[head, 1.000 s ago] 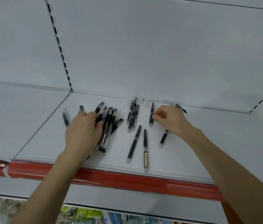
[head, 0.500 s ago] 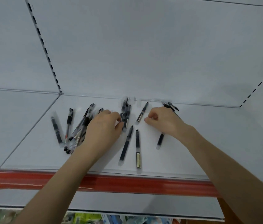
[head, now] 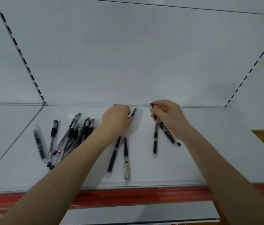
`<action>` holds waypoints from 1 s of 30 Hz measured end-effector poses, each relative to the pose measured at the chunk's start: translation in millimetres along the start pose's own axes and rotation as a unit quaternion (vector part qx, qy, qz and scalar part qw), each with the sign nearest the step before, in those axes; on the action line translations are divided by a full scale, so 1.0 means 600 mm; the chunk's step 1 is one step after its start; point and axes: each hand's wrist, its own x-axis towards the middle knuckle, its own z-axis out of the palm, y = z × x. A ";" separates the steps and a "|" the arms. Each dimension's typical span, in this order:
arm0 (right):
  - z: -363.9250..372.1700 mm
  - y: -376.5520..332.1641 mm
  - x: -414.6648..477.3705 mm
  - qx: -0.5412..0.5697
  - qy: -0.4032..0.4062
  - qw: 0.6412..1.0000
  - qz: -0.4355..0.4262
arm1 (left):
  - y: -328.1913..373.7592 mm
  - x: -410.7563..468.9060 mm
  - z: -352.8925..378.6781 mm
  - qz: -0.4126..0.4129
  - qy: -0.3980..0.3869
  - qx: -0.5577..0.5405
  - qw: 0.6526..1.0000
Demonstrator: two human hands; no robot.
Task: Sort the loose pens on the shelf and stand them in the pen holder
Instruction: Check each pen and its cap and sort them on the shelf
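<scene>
Right hand [head: 168, 116] has picked up 1 pen [head: 152, 106].

Cool, diffuse light fills the shelf [head: 193, 163], bright without glare. My left hand [head: 116, 121] throws a soft shadow rightwards. The pens [head: 113, 157] smear with motion blur, and the wide lens bends the shelf's straight edges.

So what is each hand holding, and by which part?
Right hand grips a black pen near its far end. Left hand covers a second pen, only its tip showing; whether it holds it cannot be told.
</scene>
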 end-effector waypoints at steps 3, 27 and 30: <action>-0.013 -0.017 -0.016 0.124 -0.005 0.992 0.003 | 0.021 0.024 0.016 0.006 -0.030 0.077 0.997; -0.094 0.030 -0.032 0.020 0.077 0.997 0.012 | 0.085 0.049 0.049 0.071 -0.015 -0.011 0.997; -0.106 0.046 -0.045 -0.027 0.076 0.997 0.015 | 0.115 0.056 0.065 0.077 -0.024 -0.031 0.996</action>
